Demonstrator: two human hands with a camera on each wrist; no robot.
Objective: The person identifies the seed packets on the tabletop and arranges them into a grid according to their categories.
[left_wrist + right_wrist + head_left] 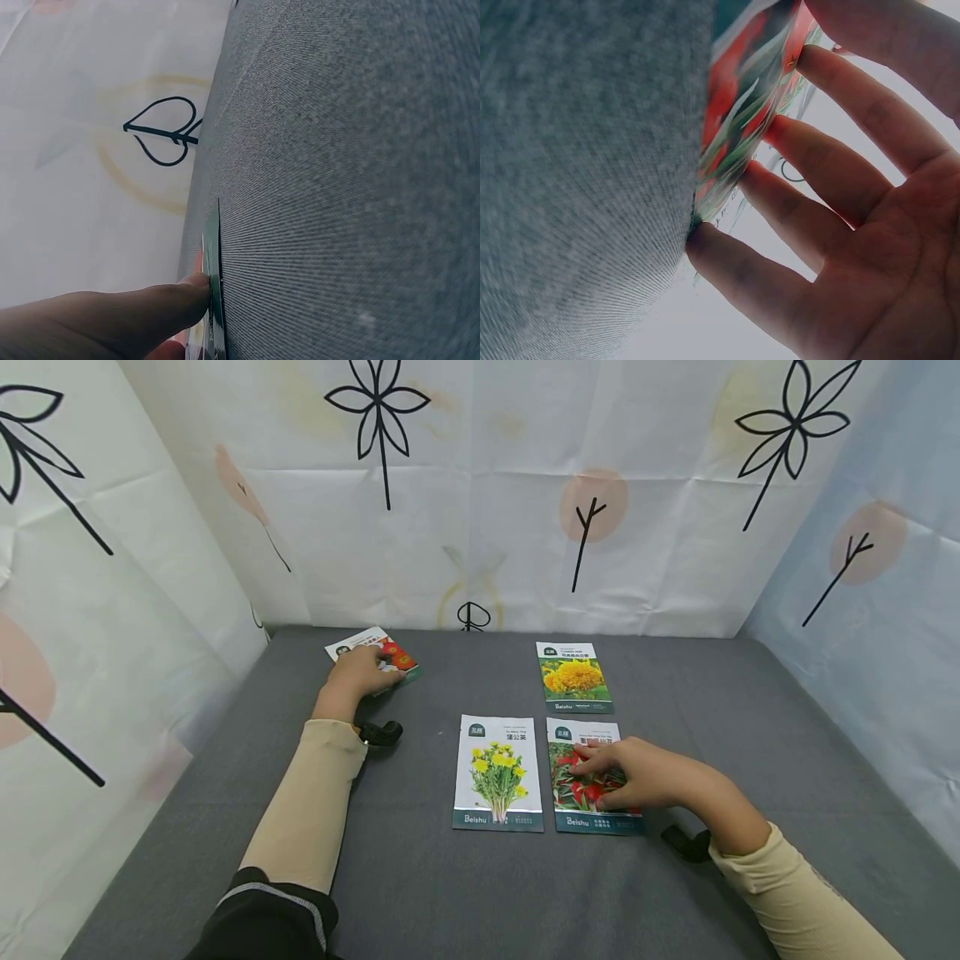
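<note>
At the far left of the table, my left hand (358,672) lies over a seed packet with orange-red flowers (401,656). In the left wrist view, its thumb rests on the packet's face close above the cloth. My right hand (645,772) touches another seed packet with red flowers (564,777), at right of centre. Its fingers are spread, and in the right wrist view their tips meet the glossy printed face (739,105). Just left of that packet lies a white seed packet with yellow dandelions (498,777). Behind it is one with a big yellow bloom (574,678).
A grey cloth (435,893) covers the table. White fabric (487,543) printed with line-drawn plants rises along the back edge, with similar hangings on the left and right sides. A dark strap piece (381,733) sticks out from the left wrist.
</note>
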